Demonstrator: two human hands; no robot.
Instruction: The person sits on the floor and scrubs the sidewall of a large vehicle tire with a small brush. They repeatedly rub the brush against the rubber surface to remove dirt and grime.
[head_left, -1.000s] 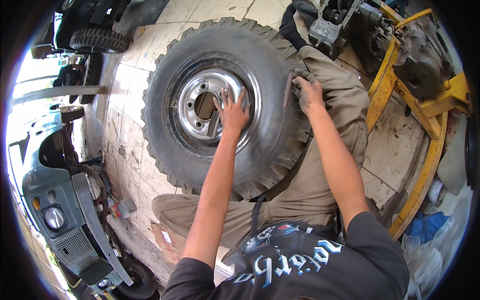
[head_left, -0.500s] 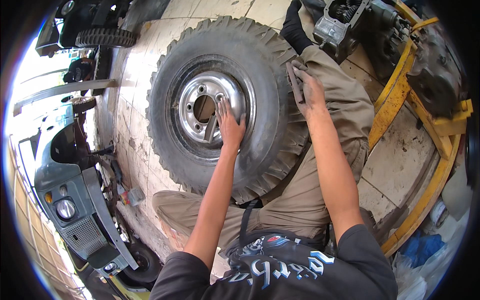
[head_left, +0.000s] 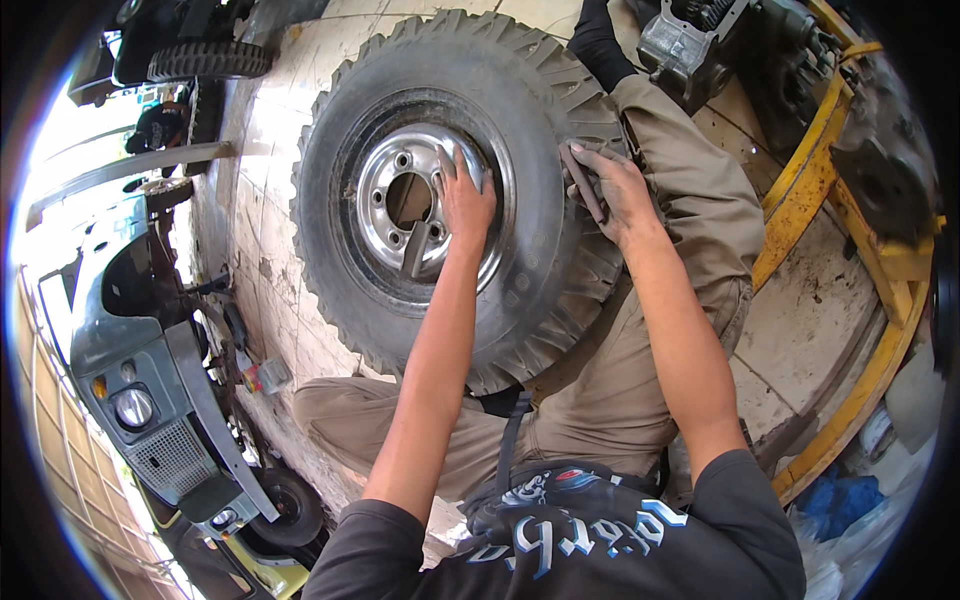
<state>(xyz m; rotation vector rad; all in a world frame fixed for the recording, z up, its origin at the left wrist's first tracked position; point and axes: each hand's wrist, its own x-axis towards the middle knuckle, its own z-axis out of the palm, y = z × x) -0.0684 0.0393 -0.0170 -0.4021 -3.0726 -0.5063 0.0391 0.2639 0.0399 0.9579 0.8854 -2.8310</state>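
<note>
A big knobbly tyre [head_left: 525,240] lies flat on the floor between my legs. Its shiny metal wheel rim [head_left: 375,215] has a round centre hole with bolt holes about it. My left hand [head_left: 467,205] rests on the raised right part of the rim, fingers stretched and holding nothing. Below the centre hole a short flat grey bar [head_left: 413,252] leans on the rim. Over the tyre's right tread, my right hand [head_left: 622,195] grips a thin, flat, dark brown strip [head_left: 582,183], its thumb and fingers closed along it. What the strip is made of is not clear.
A yellow metal stand [head_left: 800,225] bearing greasy machinery stands close on my right. A metal gear housing [head_left: 680,45] sits at the upper right. On the left are a grey-green vehicle [head_left: 150,400] and a metal beam. Another person [head_left: 158,128] is at the far left.
My right hand has turned with the brown strip, which now slants over the tread. My left hand has shifted slightly on the rim. The whole view has tilted a little.
</note>
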